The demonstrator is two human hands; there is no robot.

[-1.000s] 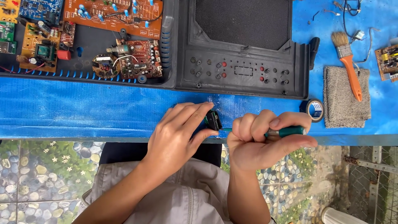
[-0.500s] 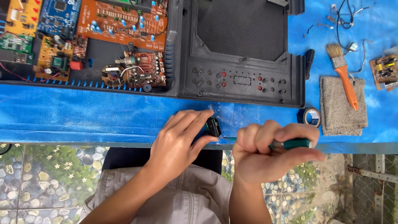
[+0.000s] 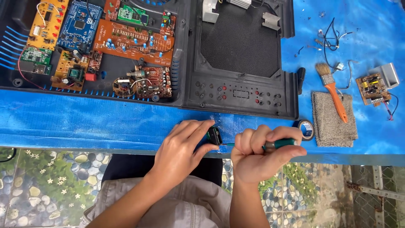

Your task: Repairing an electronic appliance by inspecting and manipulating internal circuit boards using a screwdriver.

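Blue tarp-covered tabletop (image 3: 105, 122) in head view, w/ open black casing (image 3: 240, 55) full of circuit boards across far side. Just below casing's front edge: left hand (image 3: 183, 141), fingers clamped on small black component (image 3: 214, 136) at tabletop's near edge. Right of it, right hand (image 3: 259, 152), fingers wrapped tight round green-handled screwdriver (image 3: 280, 145), tip aimed at component. Looks blocky, dark, mostly hidden by fingers. Risk, as judged: tip could slip off, jab left fingers; overhang could let component drop. Tape roll (image 3: 306, 128), brush (image 3: 333, 90) right of casing.
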